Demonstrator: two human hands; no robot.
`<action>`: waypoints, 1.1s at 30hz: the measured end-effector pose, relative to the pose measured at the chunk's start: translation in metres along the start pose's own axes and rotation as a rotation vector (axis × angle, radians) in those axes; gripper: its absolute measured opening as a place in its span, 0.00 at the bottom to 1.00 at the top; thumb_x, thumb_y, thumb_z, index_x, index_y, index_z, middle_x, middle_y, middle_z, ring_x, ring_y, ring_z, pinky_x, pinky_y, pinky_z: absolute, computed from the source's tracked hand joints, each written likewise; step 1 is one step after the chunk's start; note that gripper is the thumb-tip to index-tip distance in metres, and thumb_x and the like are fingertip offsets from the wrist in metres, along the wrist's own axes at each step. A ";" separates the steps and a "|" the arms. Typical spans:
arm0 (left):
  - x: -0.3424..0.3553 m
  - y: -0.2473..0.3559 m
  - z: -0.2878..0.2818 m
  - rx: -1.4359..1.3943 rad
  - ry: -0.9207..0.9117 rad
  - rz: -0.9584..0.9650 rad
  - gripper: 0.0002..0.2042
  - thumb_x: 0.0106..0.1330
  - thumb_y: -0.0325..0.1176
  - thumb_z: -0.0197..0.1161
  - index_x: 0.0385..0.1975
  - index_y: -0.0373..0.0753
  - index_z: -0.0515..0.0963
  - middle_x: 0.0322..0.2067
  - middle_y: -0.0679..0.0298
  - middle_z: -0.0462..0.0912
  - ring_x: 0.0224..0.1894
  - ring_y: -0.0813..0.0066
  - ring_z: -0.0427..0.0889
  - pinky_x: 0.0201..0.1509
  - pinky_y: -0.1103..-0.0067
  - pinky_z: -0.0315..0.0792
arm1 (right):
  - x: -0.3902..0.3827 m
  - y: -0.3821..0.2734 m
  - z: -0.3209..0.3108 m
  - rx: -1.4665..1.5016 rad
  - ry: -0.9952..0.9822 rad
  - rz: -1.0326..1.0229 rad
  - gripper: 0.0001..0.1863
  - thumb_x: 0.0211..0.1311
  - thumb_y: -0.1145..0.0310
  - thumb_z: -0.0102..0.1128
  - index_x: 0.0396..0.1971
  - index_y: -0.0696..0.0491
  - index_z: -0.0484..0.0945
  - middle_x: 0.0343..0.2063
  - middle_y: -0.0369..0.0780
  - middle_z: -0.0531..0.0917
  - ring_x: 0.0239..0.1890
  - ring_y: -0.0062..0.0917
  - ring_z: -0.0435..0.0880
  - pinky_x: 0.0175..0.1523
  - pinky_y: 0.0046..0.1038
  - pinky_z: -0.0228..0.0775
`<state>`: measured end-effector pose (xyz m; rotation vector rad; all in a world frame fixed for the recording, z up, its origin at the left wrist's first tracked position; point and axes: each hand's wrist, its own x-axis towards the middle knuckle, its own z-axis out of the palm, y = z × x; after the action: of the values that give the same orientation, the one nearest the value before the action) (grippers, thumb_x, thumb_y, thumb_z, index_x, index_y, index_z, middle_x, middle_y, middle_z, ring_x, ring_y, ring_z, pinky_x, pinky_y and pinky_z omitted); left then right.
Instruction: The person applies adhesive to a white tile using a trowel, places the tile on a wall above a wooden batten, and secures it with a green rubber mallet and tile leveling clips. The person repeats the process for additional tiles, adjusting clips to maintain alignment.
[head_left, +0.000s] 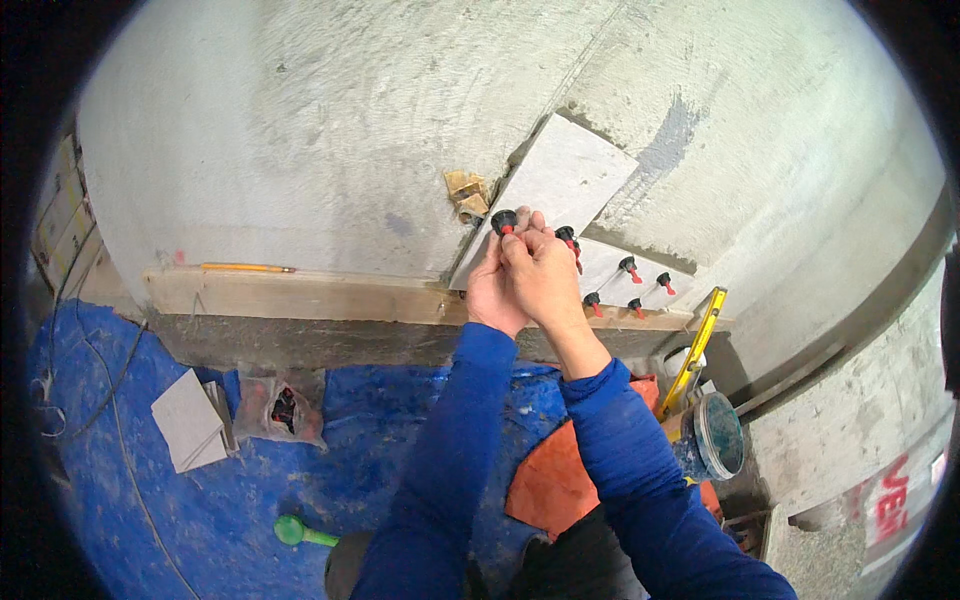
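Note:
Wall tiles in pale grey are set on the wall, the larger one [580, 170] standing above the wooden ledge. At its left edge my left hand [493, 297] and my right hand [545, 270] meet, fingers closed around a tile levelling clip [504, 222] with a black cap and red stem. The right hand overlaps the left, so the left fingers are partly hidden. Another black and red clip [568, 238] sits just right of my right fingers. Several more clips [629, 268] stick out along the joints of the lower right tiles [603, 262].
A wooden batten [330, 298] runs along the wall, with a yellow pencil [245, 268] on it. Blue sheeting [300, 500] covers the floor, bearing loose tiles [190, 420], a plastic bag [285, 410] and a green-headed tool [290, 530]. At right stand a yellow spirit level [695, 350] and a bucket [718, 435].

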<state>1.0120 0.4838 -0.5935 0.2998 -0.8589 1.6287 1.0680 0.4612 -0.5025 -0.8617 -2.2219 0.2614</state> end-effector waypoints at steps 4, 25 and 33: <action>0.008 -0.001 -0.012 -0.061 -0.159 0.009 0.22 0.83 0.44 0.49 0.65 0.35 0.73 0.62 0.54 0.78 0.69 0.59 0.71 0.79 0.61 0.58 | 0.001 0.002 0.001 0.001 0.007 0.014 0.19 0.66 0.61 0.60 0.25 0.62 0.84 0.22 0.51 0.84 0.28 0.35 0.85 0.40 0.37 0.75; 0.009 0.001 -0.021 0.122 0.134 0.129 0.20 0.78 0.49 0.57 0.52 0.37 0.79 0.49 0.59 0.85 0.54 0.65 0.82 0.64 0.66 0.75 | -0.003 -0.006 -0.003 0.033 0.013 0.012 0.18 0.65 0.61 0.58 0.30 0.63 0.86 0.46 0.55 0.87 0.46 0.51 0.87 0.53 0.45 0.78; 0.013 0.001 -0.018 0.115 0.158 0.129 0.21 0.78 0.51 0.58 0.50 0.36 0.79 0.47 0.59 0.84 0.51 0.66 0.83 0.61 0.69 0.76 | -0.003 -0.007 -0.002 0.015 0.069 -0.031 0.18 0.65 0.60 0.59 0.31 0.61 0.86 0.36 0.52 0.86 0.38 0.46 0.87 0.47 0.42 0.78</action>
<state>1.0120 0.5052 -0.5986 0.1955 -0.6777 1.7995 1.0673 0.4540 -0.5000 -0.8154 -2.1650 0.2295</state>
